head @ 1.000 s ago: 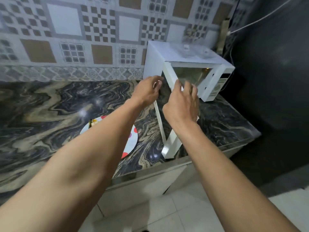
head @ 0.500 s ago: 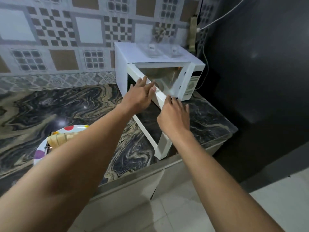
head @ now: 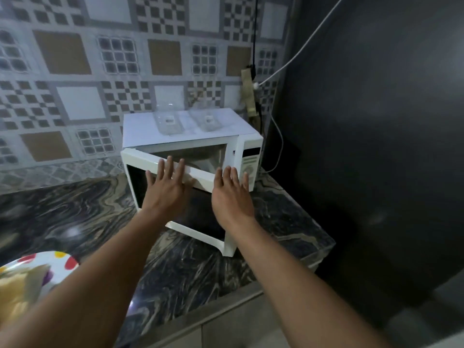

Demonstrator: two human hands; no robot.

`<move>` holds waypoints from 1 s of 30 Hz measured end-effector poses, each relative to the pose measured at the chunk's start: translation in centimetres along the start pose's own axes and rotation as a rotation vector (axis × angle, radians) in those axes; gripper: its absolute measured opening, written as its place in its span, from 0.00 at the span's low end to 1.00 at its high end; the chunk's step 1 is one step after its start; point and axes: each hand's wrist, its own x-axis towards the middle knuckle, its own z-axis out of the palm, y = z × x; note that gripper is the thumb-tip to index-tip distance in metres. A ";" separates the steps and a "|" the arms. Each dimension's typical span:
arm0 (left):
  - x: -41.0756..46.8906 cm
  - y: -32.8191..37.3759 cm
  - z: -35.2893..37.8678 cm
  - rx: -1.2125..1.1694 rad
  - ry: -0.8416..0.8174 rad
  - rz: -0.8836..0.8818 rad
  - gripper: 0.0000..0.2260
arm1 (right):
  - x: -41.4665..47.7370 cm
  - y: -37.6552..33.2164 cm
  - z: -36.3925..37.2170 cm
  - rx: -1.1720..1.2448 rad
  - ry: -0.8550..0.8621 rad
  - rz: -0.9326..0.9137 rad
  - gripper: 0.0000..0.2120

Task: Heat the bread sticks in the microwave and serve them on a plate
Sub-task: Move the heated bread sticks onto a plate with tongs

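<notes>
The white microwave [head: 190, 129] sits at the back right of the dark marbled tabletop [head: 75, 217], its door [head: 140, 162] swung partly open. The left hand [head: 167, 194] lies flat against the door's upper frame, fingers straight and spread. The right hand [head: 231, 197] presses the door's outer edge the same way, near the control panel [head: 249, 167]. Each grip is released, grasping nothing. At the lower left a spotted plate [head: 60, 259] rests on the tabletop, well apart from the microwave. It carries pale, blurred pieces that are probably the bread sticks [head: 17, 290]. Two clear plastic tubs [head: 168, 121] lie on the microwave's top.
</notes>
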 end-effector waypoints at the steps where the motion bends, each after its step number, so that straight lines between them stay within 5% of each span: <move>1: 0.6 0.4 0.2 0.051 -0.002 -0.008 0.31 | 0.8 0.8 0.0 0.010 -0.014 -0.005 0.30; 11: 7.6 2.8 2.4 0.206 0.097 0.013 0.36 | 10.3 8.4 1.3 0.090 -0.131 -0.166 0.37; 19: 11.6 4.2 5.0 0.229 0.209 -0.116 0.35 | 16.2 10.6 3.7 0.003 -0.051 -0.182 0.32; 30: 14.4 5.0 5.0 0.345 0.162 -0.235 0.34 | 20.9 11.8 4.1 -0.059 0.052 -0.239 0.29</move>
